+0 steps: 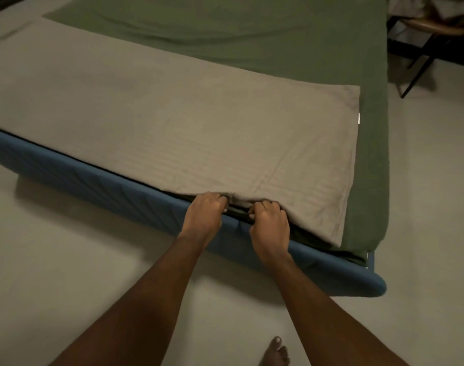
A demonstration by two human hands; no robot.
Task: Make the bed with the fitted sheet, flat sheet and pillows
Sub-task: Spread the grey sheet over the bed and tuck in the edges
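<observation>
A green fitted sheet [252, 43] covers the mattress on a blue bed frame [93, 178]. On top of it lies a beige flat sheet [172, 114], folded into a long band along the near side of the bed. My left hand [203, 212] and my right hand [269, 220] sit close together at the near edge, fingers curled around the beige sheet's hem where it hangs over the frame. A small bunch of cloth rises between the two hands. No pillows are in view.
A chair [431, 30] with dark legs stands at the far right beside the bed. Pale floor [67, 273] surrounds the frame. My bare foot [274, 352] shows at the bottom edge.
</observation>
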